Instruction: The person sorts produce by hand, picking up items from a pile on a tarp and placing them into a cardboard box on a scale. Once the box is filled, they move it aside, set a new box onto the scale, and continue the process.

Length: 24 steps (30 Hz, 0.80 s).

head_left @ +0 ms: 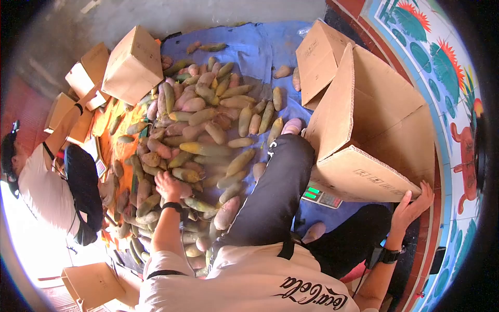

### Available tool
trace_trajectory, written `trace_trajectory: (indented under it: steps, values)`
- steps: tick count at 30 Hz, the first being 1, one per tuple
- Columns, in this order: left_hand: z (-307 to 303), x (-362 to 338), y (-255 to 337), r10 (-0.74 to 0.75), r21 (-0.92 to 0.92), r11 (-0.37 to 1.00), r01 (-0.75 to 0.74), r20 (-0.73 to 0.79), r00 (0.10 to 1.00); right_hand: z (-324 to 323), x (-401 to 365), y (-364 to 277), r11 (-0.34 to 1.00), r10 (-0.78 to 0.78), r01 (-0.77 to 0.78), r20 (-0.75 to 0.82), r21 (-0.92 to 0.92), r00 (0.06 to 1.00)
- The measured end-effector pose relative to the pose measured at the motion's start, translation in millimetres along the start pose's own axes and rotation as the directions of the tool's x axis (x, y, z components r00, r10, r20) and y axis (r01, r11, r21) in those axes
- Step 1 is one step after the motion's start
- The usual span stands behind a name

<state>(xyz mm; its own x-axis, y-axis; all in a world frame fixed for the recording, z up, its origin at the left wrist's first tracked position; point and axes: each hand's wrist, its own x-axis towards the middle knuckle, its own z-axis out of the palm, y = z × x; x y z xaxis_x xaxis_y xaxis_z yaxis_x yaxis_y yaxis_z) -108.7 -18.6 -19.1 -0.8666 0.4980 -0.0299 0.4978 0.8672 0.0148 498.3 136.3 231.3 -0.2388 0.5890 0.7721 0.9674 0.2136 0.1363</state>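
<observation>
My left hand (170,187) rests on the pile of long green and reddish radishes (205,148), its fingers spread over a reddish one (183,190). At the right, my right hand (413,203) holds the near flap edge of a large open cardboard box (374,169). That box stands with its flaps raised, beside my bent knee. Under its near left side shows a scale (322,196) with green lit digits. The inside of the box shows bare cardboard where it is visible.
A blue sheet (249,47) lies under the pile. Another box (319,60) stands behind the large one. At the left, a person (57,182) crouches by several boxes (132,65) and an orange sheet (107,122). One more box (93,285) sits at the bottom left.
</observation>
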Motion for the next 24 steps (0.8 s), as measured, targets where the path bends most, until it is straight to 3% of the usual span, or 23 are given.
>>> trace_trajectory:
  steps: [3,6,7,9,10,13,17,21,22,24]
  values:
    - [-10,12,-23,-0.098,-0.063,0.991,0.114,0.212,0.972,-1,0,0,1.0,0.006,-0.006,-0.018,-0.01,1.0]
    - [55,43,-71,0.049,-0.187,0.982,0.016,0.339,0.94,-2,-1,-1,1.0,0.024,-0.024,-0.01,-0.002,1.0]
    - [33,36,-56,0.058,-0.193,0.981,0.009,0.335,0.94,-2,-1,-1,0.999,0.038,-0.038,0.013,0.002,0.999]
    - [-10,17,-31,-0.033,0.02,0.999,0.027,0.406,0.913,-3,1,-3,0.999,0.039,-0.039,0.004,-0.009,0.999]
    - [-4,16,-32,-0.026,0.102,0.995,-0.007,0.325,0.945,-3,1,-4,0.999,0.039,-0.039,0.001,-0.013,0.999]
    - [-6,14,-33,-0.015,0.096,0.995,-0.019,0.339,0.941,-2,2,-3,0.999,0.029,-0.029,-0.004,-0.019,1.0]
    - [27,15,-48,0.059,-0.174,0.985,0.01,0.381,0.923,-4,2,-4,0.999,0.04,-0.04,-0.004,-0.016,0.999]
    - [10,-5,-20,0.15,-0.083,0.988,-0.127,0.393,0.907,-4,2,-5,0.998,0.061,-0.061,0.012,0.006,0.998]
    - [5,-11,-4,0.13,0.054,0.986,-0.161,0.37,0.92,-4,2,-4,0.997,0.068,-0.069,0.021,0.023,0.997]
    - [-7,-21,9,0.157,0.012,0.985,-0.175,0.383,0.91,-6,3,-6,0.997,0.076,-0.076,0.023,0.032,0.997]
